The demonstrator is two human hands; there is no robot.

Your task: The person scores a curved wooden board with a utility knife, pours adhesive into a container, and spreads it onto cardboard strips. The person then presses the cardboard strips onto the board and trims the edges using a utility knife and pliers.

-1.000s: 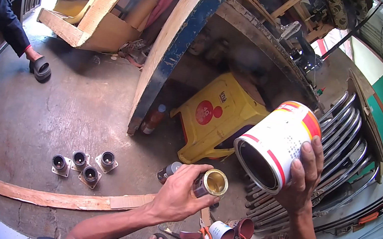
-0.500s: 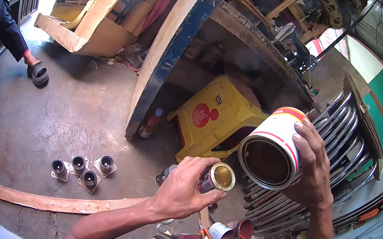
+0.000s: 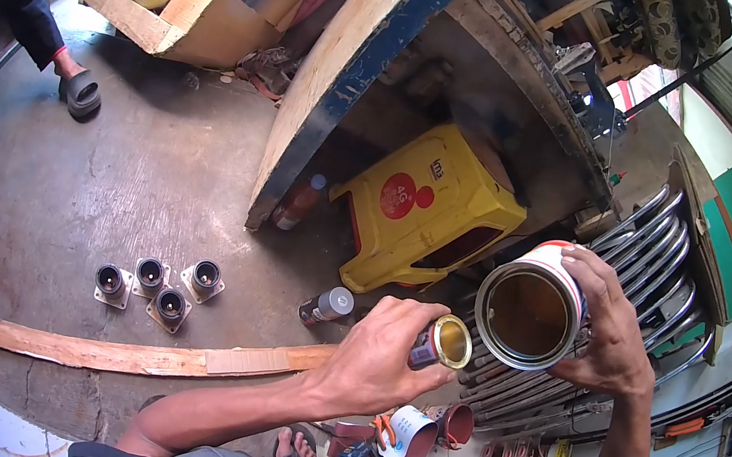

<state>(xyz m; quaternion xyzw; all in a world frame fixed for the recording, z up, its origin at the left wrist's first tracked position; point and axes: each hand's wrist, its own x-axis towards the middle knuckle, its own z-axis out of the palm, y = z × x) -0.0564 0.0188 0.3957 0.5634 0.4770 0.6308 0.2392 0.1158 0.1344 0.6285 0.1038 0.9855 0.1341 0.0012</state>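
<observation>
My left hand is wrapped around a small open can, gold-rimmed with a dark label and yellowish inside. To its right, my right hand grips a large white-and-red paint can by its side. That can is tilted, its open mouth turned toward me and brownish-amber within. The two cans are close together but apart, held above the floor. I cannot make out how much liquid either one contains.
On the floor at left stand several black cylindrical parts on square plates, behind a long wooden strip. A spray can, a yellow stool and chrome tubes lie beyond my hands. Another person's foot shows at far left.
The view has tilted down, so the floor items appear higher. Both cans sit slightly farther right in view, and the large can's mouth faces me more. Both hands keep their hold.
</observation>
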